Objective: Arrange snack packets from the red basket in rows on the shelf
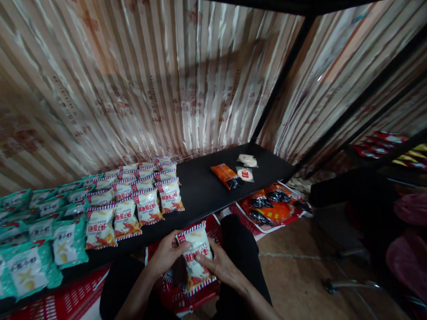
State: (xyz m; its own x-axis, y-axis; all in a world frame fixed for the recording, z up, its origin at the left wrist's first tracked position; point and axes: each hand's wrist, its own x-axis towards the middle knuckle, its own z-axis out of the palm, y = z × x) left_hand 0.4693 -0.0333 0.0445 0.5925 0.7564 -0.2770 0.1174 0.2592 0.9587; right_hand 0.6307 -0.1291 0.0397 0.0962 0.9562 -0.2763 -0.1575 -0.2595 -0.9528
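A white snack bag (197, 249) with red lettering and a striped edge is held upright above my lap. My left hand (168, 252) grips its upper left side, thumb on the front. Around its right side is my right hand (221, 262), with the thumb pressed on the front. Rows of similar white bags (147, 204) stand on the black table (197, 189) to the left of centre. Teal snack bags (29, 265) are packed together at the far left. An orange packet (224, 175) lies farther right, beside two small clear packets (245, 174).
Red crates (70, 294) sit under the table's front edge. A large red and orange package (273, 209) rests below its right end. A wheeled chair base (349, 285) and a seated person (367, 219) are at the right, near red and yellow packets (414, 156).
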